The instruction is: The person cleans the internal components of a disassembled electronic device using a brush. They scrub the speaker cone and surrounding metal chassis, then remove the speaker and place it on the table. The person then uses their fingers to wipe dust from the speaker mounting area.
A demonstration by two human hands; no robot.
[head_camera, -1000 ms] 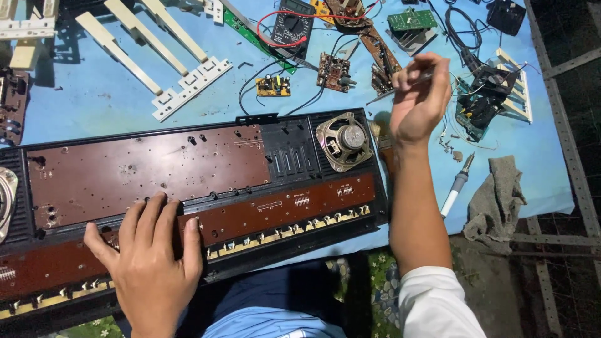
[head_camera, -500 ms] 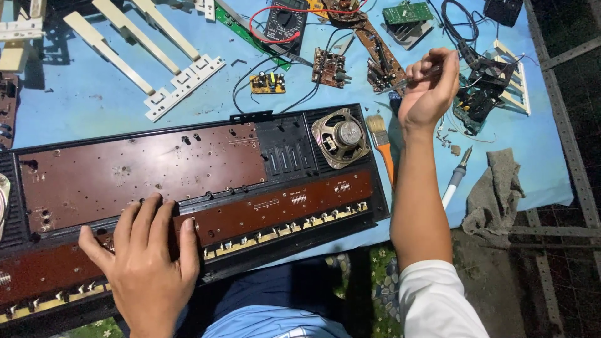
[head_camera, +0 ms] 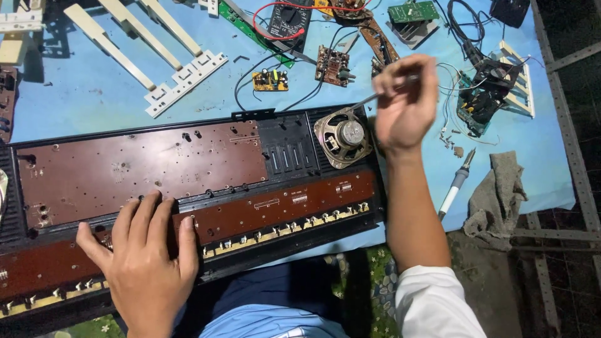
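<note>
An opened electronic keyboard chassis, black with brown circuit boards, lies across the blue table. My left hand presses flat on its lower brown board, fingers spread. My right hand is raised above the chassis's right end, closed on a thin metal tool whose tip points down-left toward the round speaker. The tool looks like a screwdriver, but motion blur hides its handle.
White key strips lie at the upper left. Small circuit boards, wires and a black meter sit at the top. A soldering iron and grey rag lie right of the chassis. A fan assembly is far right.
My right hand has dropped from the small boards toward the speaker, bringing the thin tool with it. My left hand has stayed pressed on the lower board.
</note>
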